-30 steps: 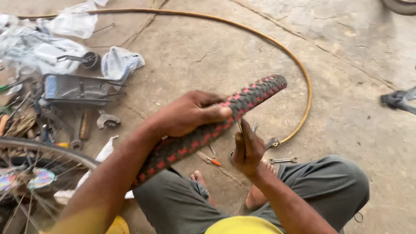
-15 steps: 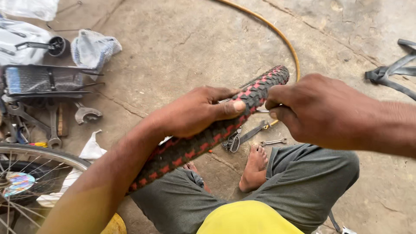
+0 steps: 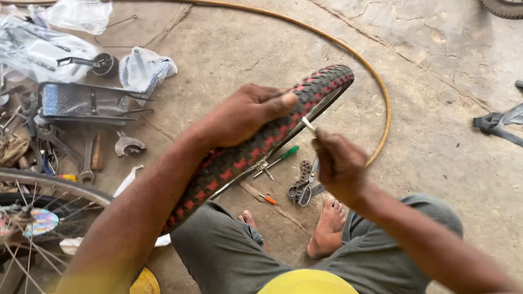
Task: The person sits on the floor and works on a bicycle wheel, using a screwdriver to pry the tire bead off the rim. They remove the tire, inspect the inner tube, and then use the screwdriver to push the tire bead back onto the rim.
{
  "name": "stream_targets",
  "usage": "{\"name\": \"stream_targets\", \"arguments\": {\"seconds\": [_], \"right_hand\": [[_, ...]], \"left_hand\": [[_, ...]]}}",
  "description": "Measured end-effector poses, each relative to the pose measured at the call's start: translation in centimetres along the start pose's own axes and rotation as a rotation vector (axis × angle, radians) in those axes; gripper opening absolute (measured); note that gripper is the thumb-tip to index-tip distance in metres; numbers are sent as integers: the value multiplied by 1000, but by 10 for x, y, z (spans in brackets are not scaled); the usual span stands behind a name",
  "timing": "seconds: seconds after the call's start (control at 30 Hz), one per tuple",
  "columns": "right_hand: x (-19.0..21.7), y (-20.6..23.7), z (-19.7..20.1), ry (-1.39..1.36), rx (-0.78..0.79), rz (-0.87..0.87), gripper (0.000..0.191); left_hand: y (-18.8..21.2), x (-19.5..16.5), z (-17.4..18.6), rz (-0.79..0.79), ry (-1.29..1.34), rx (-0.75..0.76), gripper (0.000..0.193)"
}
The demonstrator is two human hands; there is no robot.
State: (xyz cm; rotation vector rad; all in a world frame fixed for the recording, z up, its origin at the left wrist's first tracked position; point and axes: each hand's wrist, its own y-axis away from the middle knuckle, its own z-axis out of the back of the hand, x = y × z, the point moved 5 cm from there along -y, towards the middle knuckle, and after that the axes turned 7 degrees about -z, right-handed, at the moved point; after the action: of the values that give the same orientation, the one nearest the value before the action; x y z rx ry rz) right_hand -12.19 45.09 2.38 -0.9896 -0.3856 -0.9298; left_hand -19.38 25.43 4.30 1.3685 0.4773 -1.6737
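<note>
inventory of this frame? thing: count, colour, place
tyre: 1, black with red tread, held across the lap
small tool: 1, pale, in right hand at tyre edge
hose: 1, yellow, curved over concrete floor
scissors: 1, metal, floor by foot
screwdriver: 1, green handle, under tyre
spanner: 1, grey, left floor
spoked wheel: 1, lower left
plastic bags: several, clear, upper left
left hand: gripping tyre
right hand: holding small tool
</note>
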Motion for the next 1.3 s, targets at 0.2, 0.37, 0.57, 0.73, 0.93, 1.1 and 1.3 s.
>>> {"name": "stream_targets", "arguments": {"seconds": [0.2, 0.37, 0.57, 0.73, 0.93, 1.1, 1.3], "right_hand": [[-17, -5, 24, 147, 311, -190, 19], [6, -42, 64, 159, 680, -242, 32], [42, -85, 63, 780, 1233, -713, 25], [24, -98, 52, 666, 1229, -734, 17], [-1, -31, 64, 298, 512, -406, 11], [-40, 42, 1, 59, -127, -158, 21], [-85, 67, -84, -144, -459, -37, 20]], "left_hand": [[16, 14, 7, -75, 100, 13, 75], [13, 6, -12, -147, 9, 43, 77], [21, -5, -53, 62, -9, 223, 65], [19, -23, -56, -101, 20, 183, 60], [9, -40, -37, 28, -153, 76, 60], [-13, -16, -26, 66, -117, -13, 63], [10, -18, 4, -198, -265, -76, 73]]}}
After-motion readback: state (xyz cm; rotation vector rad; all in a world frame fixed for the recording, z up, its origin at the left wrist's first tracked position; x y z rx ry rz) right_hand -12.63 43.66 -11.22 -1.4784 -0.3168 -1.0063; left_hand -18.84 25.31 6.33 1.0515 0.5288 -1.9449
